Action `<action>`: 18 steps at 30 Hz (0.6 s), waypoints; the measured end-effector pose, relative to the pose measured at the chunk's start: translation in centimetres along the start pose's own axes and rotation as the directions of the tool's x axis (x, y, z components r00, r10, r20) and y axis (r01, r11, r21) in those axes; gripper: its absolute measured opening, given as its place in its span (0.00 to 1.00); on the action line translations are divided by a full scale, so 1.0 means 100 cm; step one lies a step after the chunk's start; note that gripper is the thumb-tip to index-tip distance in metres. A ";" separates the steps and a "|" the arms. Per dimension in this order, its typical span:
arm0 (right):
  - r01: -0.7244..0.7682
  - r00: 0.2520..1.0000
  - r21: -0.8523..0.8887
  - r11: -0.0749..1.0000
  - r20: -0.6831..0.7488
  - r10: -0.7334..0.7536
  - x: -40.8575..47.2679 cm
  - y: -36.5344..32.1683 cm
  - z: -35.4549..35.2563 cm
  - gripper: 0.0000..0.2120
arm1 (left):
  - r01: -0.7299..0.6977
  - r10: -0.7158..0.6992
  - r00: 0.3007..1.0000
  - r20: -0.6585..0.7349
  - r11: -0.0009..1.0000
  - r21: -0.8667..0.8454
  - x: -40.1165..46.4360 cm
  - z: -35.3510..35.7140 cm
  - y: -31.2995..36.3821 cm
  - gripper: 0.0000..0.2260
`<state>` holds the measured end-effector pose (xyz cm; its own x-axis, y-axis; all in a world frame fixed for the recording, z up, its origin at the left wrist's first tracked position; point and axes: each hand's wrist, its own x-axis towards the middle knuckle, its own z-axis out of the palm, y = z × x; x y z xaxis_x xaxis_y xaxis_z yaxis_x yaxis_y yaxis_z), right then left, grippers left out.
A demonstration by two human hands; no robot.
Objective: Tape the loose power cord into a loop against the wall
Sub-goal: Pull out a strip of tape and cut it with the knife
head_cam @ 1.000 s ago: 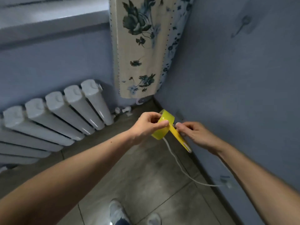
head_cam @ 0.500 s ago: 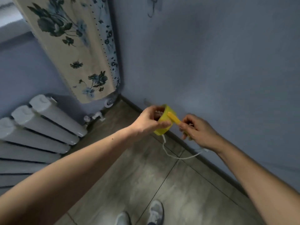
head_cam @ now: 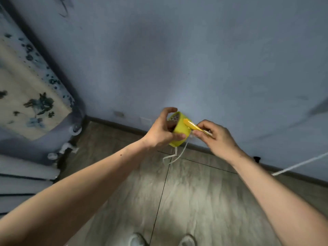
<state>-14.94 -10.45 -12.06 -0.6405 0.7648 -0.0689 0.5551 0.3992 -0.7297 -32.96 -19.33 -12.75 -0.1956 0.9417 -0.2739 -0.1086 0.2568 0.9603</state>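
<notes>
Blue wall (head_cam: 195, 59) and wood-look floor (head_cam: 204, 201) are being faced. Just before the skirting, a yellow tape roll (head_cam: 178, 129) is being gripped by the left hand (head_cam: 160, 133), while its pulled strip (head_cam: 194, 127), running rightward, is being pinched by the right hand (head_cam: 215, 136). A white power cord (head_cam: 173, 157) is hanging directly beneath the roll, nearer the left hand.

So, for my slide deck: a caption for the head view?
Left hand grips yellow tape roll; right hand pinches its pulled end.

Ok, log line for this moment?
left hand: holds tape roll | right hand: pinches tape strip | cord: untaped
</notes>
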 end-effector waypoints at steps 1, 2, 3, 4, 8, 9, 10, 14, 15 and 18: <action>-0.013 0.999 -0.016 1.000 -0.033 0.012 -0.009 0.009 -0.008 0.09 | -0.005 0.005 1.000 0.025 1.000 -0.003 0.002 0.014 -0.001 0.32; -0.022 0.998 -0.033 0.999 -0.064 0.020 -0.017 0.018 -0.016 0.09 | -0.011 0.011 0.999 0.042 1.000 0.000 0.005 0.028 -0.003 0.31; -0.029 0.996 -0.049 0.998 -0.091 0.025 -0.025 0.026 -0.024 0.09 | -0.019 0.018 0.998 0.057 1.000 0.007 0.008 0.042 -0.003 0.29; -0.039 0.993 -0.067 0.997 -0.110 0.031 -0.031 0.032 -0.031 0.08 | -0.029 0.028 0.997 0.066 0.999 0.015 0.010 0.053 -0.003 0.28; -0.098 0.986 -0.125 0.987 -0.147 0.079 -0.055 0.059 -0.065 0.06 | -0.056 0.045 0.994 0.098 0.992 0.111 0.018 0.104 -0.001 0.26; -0.103 0.985 -0.125 0.987 -0.149 0.084 -0.060 0.065 -0.072 0.07 | -0.064 0.050 0.994 0.101 0.989 0.136 0.020 0.114 -0.001 0.25; -0.110 0.984 -0.115 0.987 -0.154 0.092 -0.065 0.073 -0.079 0.07 | -0.071 0.054 0.993 0.106 0.984 0.165 0.021 0.125 -0.002 0.24; -0.135 0.981 -0.080 0.988 -0.154 0.122 -0.082 0.099 -0.103 0.07 | -0.108 0.073 0.991 0.113 0.935 0.339 0.025 0.163 0.001 0.21; -0.137 0.980 -0.066 0.988 -0.157 0.126 -0.086 0.106 -0.109 0.07 | -0.107 0.070 0.991 0.112 0.925 0.365 0.027 0.172 0.003 0.19; -0.140 0.977 0.010 0.990 -0.159 0.140 -0.091 0.122 -0.125 0.08 | -0.070 0.036 0.994 0.099 0.929 0.364 0.031 0.196 0.009 0.16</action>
<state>4.27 -6.27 -11.84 -0.4639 0.8837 -0.0615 0.6344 0.2829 -0.7194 -14.58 -11.92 -11.72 -0.1016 0.9672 -0.2330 0.2679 0.2521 0.9299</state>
